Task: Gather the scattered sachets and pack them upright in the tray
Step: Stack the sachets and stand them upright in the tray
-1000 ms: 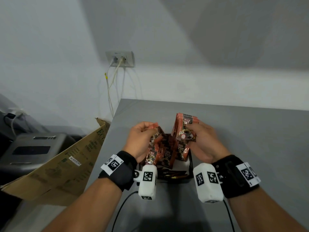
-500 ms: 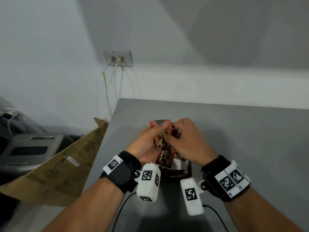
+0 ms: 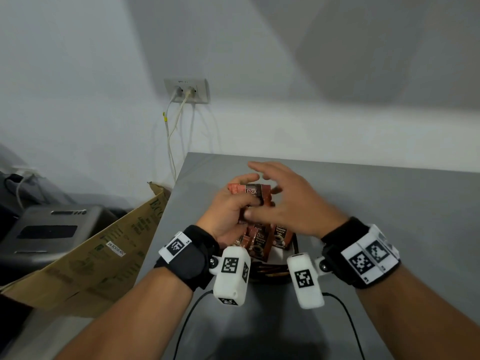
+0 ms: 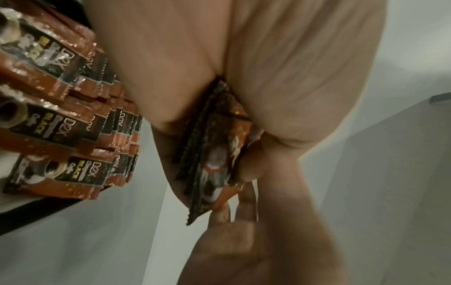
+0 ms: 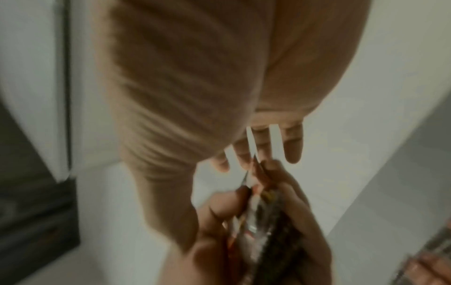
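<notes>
A: Left hand (image 3: 228, 211)?
B: I'm clamping a sachet bunch (image 3: 253, 192) above the tray (image 3: 294, 245).
A: Right hand (image 3: 291, 201)?
B: Fingers spread, holding nothing, hovering beside the bunch.

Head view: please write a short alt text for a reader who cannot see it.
The left hand grips a bundle of brown coffee sachets above a tray of upright sachets on a grey table, while the open right hand hovers beside it.
</notes>
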